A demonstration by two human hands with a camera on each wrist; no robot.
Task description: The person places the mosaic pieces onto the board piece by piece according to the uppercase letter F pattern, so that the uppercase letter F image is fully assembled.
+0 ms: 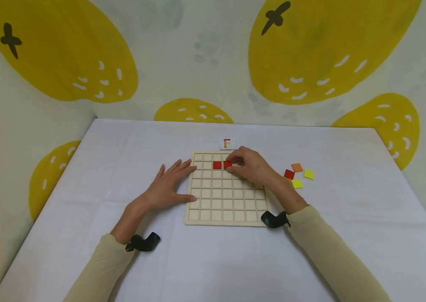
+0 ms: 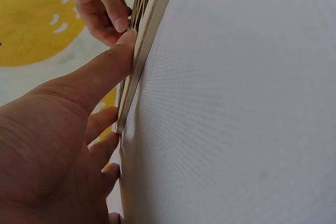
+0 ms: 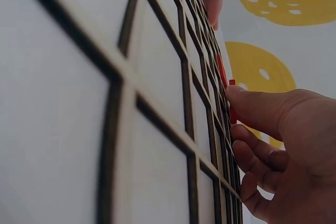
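Observation:
A square wooden grid board lies on the table. One red tile sits in a cell of its second row. Just right of it, my right hand pinches another red tile between thumb and fingers, over the neighbouring cell. In the right wrist view this pinched tile stands a little proud of the grid. My left hand is spread at the board's left edge, thumb and fingertips touching the rim; its thumb presses there in the left wrist view.
Right of the board lie an orange tile, a red tile and two yellow tiles, partly beside my right forearm. A small pattern card lies behind the board. White cloth covers the table, with a patterned backdrop behind.

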